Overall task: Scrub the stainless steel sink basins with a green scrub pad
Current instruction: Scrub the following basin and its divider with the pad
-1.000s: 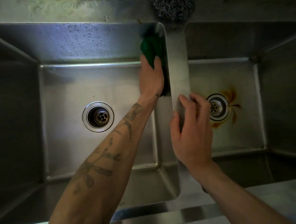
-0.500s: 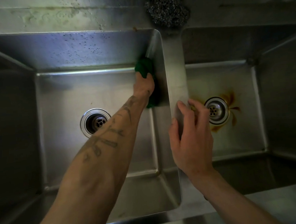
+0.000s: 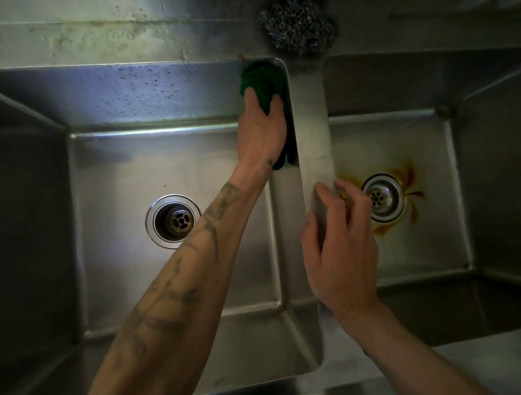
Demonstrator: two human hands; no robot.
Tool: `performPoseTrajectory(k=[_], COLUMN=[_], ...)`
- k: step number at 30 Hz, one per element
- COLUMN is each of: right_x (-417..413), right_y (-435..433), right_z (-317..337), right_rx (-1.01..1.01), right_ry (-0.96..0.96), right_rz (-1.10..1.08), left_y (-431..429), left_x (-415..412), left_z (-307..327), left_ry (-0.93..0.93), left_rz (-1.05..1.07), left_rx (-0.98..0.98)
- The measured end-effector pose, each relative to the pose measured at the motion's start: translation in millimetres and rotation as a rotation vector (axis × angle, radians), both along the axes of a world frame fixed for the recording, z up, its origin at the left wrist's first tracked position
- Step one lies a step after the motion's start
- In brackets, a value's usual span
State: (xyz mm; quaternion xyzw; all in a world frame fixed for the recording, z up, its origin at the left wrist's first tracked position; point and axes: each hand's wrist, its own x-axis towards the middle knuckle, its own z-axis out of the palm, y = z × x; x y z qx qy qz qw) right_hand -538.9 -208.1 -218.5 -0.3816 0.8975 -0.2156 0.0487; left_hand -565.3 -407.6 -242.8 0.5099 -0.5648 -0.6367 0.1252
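The left hand [image 3: 262, 132] has slid the green scrub pad [image 3: 261, 79] up the right wall of the left basin [image 3: 122, 179], from low on that wall to the far right corner just under the rim. The pad lies flat against the wall with its long axis running front to back along the divider [image 3: 311, 127]. Its far end points into the back corner and its near end shows below the wrist. The thumb and fingers curl over the pad, gripping and pressing it to the steel. The right hand [image 3: 339, 253] rests on the divider, fingers loosely bent and holding nothing. A steel wool ball [image 3: 299, 24] sits on the back ledge beyond the divider.
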Motion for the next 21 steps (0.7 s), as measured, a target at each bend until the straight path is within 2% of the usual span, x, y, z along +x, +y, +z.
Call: performPoseTrajectory(k=[4, 10, 15, 21], right_x=[-0.4, 0.3, -1.0, -0.8], right_y=[0.2, -0.2, -0.1, 0.5], right_z=[0.5, 2.1, 0.3, -0.9], right_rx=[0.007, 0.012, 0.015, 0.002], right_ry=[0.001, 0.001, 0.003, 0.019], right_rz=[-0.001, 0.003, 0.011, 0.010], left_y=[1.6, -0.9, 8.7, -7.2], left_x=[-0.5, -4.0, 7.9, 6.1], left_z=[0.8, 5.7, 10.0, 22.8], left_ry=[0.040, -0.043, 0.041, 0.076], left_rz=[0.041, -0.002, 0.041, 0.269], left_rx=[-0.098, -0.036, -0.104, -0.184])
